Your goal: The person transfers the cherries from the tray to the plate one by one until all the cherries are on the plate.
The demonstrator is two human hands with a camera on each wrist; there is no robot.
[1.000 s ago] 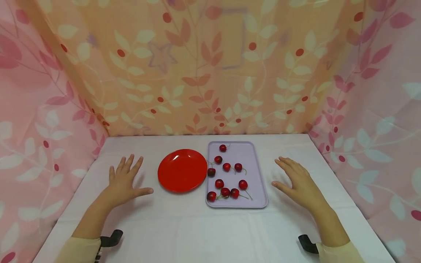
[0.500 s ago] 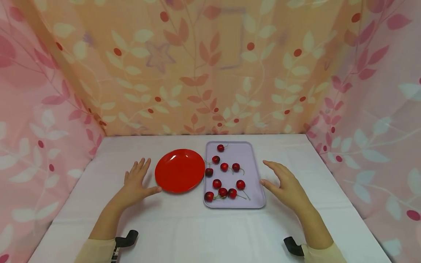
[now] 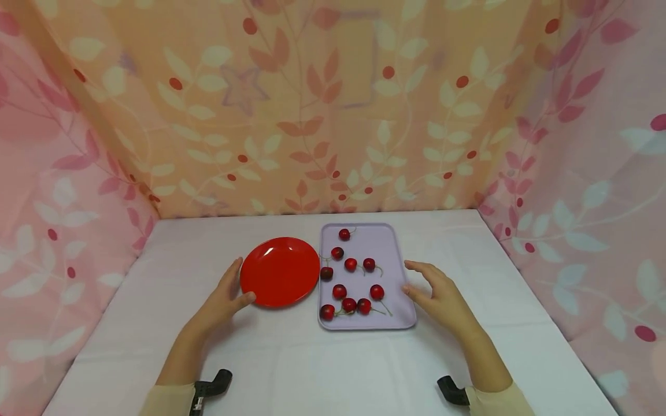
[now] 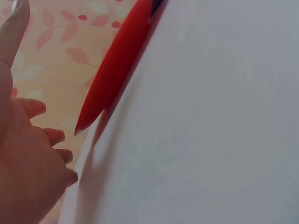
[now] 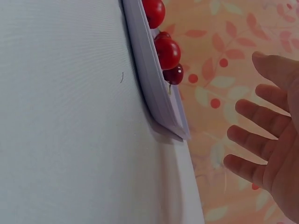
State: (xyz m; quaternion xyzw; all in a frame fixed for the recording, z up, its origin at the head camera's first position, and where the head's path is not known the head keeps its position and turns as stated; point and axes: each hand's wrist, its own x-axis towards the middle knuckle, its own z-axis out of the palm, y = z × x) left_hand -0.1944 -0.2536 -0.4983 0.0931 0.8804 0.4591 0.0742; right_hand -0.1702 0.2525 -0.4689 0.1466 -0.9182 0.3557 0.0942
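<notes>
A: Surfaces, largest first?
B: Desk [image 3: 312,370], smooth white cloth. Lavender tray [image 3: 406,316], rounded rectangle with a raised lip, centre. Red plate [image 3: 279,278], glossy and round, at its 9 o'clock.

A: Contents?
B: Ten glossy cherries [image 3: 339,290] on the tray; stems thin, hard to trace.

A: Hands?
B: Left hand [image 3: 222,301]: grip open, thumb at the plate rim. Right hand [image 3: 439,294]: grip open, at the tray's 3 o'clock edge; contact unclear. Sleeves cut off.
</notes>
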